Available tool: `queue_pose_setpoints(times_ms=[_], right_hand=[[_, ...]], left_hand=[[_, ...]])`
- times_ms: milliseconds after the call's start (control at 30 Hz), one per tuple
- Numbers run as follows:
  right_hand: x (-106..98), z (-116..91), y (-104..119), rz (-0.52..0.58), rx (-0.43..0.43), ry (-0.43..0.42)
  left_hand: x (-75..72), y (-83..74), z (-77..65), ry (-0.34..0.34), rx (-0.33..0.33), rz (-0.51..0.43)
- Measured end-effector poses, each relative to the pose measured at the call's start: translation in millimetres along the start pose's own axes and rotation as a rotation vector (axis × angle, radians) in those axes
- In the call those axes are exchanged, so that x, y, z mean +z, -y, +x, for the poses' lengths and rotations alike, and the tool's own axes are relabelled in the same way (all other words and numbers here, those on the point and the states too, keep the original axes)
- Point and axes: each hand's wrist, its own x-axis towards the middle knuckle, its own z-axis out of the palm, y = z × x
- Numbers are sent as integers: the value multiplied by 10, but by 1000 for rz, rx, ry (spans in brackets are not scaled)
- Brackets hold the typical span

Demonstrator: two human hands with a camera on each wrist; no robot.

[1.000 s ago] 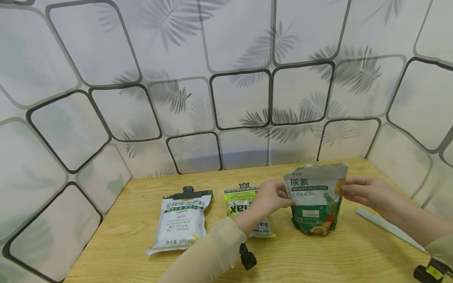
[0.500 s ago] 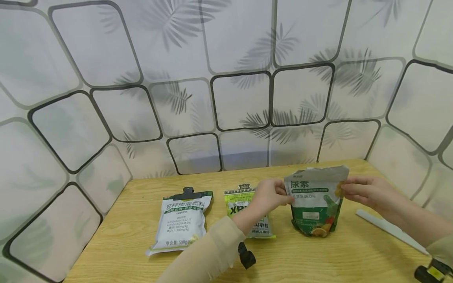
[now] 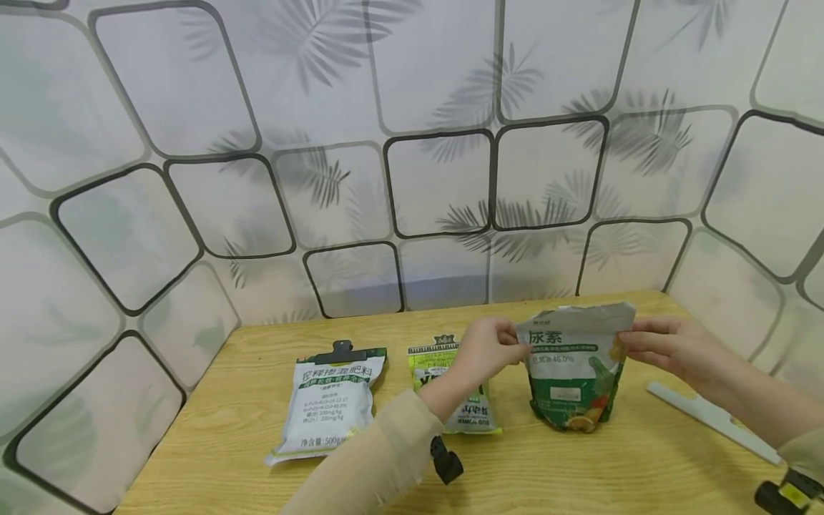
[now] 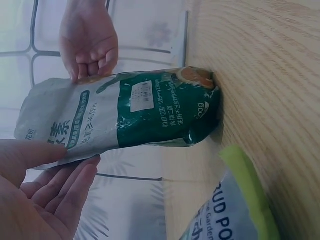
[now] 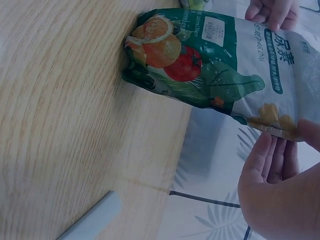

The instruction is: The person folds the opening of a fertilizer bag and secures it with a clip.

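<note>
A green and silver-white bag with fruit and vegetable pictures stands upright on the table, its top edge uneven. At its left side, my left hand pinches the upper edge, thumb on the front and fingers behind, as the left wrist view shows. The upper right edge is held between the thumb and fingers of my right hand. Behind my left forearm lies a yellow-green bag with a clip at its top. Whether the green bag's mouth is unsealed, I cannot tell.
On the left lies a white bag closed with a black clip. A pale flat strip rests on the wooden table under my right forearm. Patterned cloth walls rise behind the table and at both sides.
My left hand has shifted slightly up along the green bag's edge. The bag's top has sunk and tilted a little, while its base stays in place. My right hand has hardly moved.
</note>
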Motion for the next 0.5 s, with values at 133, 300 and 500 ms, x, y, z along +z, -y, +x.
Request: queue_pose_setpoints(times_ms=[133, 300, 500], right_hand=[[-14, 11, 10, -43, 8, -7], [2, -4, 45, -86, 18, -24], [6, -10, 78, -166, 30, -52]], left_hand=[[-18, -17, 11, -7, 2, -12], [-26, -33, 24, -19, -1, -38], [-43, -79, 37, -45, -9, -9]])
